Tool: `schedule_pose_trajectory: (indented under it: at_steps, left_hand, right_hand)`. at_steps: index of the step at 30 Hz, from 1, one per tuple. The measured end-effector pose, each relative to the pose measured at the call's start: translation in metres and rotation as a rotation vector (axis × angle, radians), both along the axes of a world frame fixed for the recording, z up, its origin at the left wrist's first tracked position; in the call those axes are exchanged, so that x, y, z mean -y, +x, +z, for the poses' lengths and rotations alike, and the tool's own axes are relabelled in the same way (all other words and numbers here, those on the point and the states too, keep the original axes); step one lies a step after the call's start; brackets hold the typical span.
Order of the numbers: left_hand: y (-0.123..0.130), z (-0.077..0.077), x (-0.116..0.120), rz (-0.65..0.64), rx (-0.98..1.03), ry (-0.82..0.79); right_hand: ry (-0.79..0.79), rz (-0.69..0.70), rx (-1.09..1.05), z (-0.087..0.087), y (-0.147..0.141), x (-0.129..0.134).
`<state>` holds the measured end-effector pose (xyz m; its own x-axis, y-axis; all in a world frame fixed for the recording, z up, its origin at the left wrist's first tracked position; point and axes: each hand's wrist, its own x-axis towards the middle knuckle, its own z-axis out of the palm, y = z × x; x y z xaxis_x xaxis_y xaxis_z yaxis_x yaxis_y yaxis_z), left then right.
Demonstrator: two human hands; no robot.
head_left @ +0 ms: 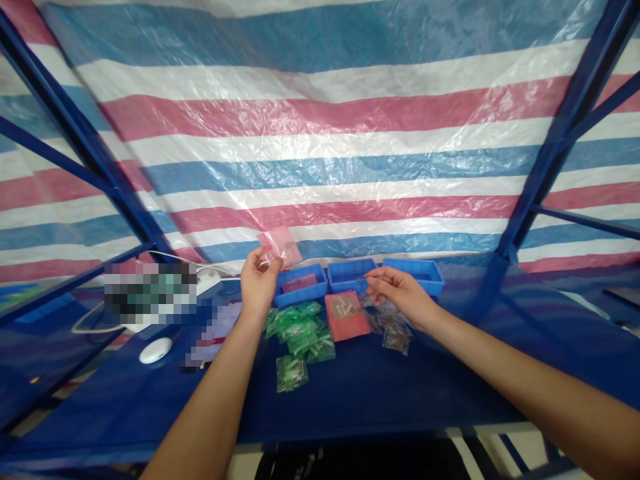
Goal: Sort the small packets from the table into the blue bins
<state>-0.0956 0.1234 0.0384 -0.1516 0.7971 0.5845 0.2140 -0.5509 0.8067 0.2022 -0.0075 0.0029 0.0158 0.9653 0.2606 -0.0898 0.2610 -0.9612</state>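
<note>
My left hand [259, 280] pinches a small pink plastic bag [283, 247], raised above the left blue bin [301, 285]. Another pink bag [299, 283] lies inside that bin. My right hand [397, 292] hovers over a pile of clear bags [397, 330] with small dark contents, its fingers loosely curled and apart, with nothing visible in them. Between the hands lies a flat stack of pink bags [347, 315], with small pieces visible in the top one. Several green bags [300, 330] are heaped beside it, and a single green bag [291, 373] lies nearer the front edge.
A middle blue bin [353, 270] and a right blue bin [417, 275] stand in the back row. To the left are a white round object [155, 351], a purple item [225, 327] and white cables [95, 327]. Blue metal posts [545, 147] and striped sheeting [325, 120] enclose the blue table [400, 393].
</note>
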Motion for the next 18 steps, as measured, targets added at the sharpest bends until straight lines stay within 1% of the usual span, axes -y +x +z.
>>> schedule_pose_trajectory:
  at_steps: [3,5,7,10,12,13,15,16,18]
  left_hand:
    - [-0.013,-0.008,-0.004,-0.015,0.065,0.004]
    - [-0.018,-0.010,-0.003,-0.003,0.048,0.022]
    - [-0.020,-0.011,0.000,0.034,-0.025,0.023]
    - [-0.023,-0.010,0.004,0.135,-0.208,0.004]
    - [-0.024,-0.008,0.006,0.163,-0.328,0.055]
    - [-0.023,-0.007,0.007,0.148,-0.375,0.098]
    - [-0.018,-0.005,0.010,0.070,-0.445,0.164]
    - [-0.015,-0.004,0.012,0.018,-0.479,0.168]
    - [-0.008,-0.004,0.014,-0.053,-0.585,0.125]
  right_hand:
    - [-0.006,0.006,-0.001,0.000,-0.001,0.001]
    - [-0.005,0.004,0.001,0.000,0.000,0.002]
    - [-0.004,0.006,0.004,0.000,0.001,0.002]
    - [0.004,0.015,0.018,-0.002,0.002,0.001]
    - [0.011,0.018,0.033,-0.003,0.002,0.000]
    - [0.012,0.020,0.041,-0.003,0.001,0.000]
    - [0.009,0.025,0.052,-0.003,0.000,0.000]
    - [0.006,0.029,0.058,-0.003,-0.001,0.000]
    - [0.003,0.036,0.067,-0.003,-0.001,0.000]
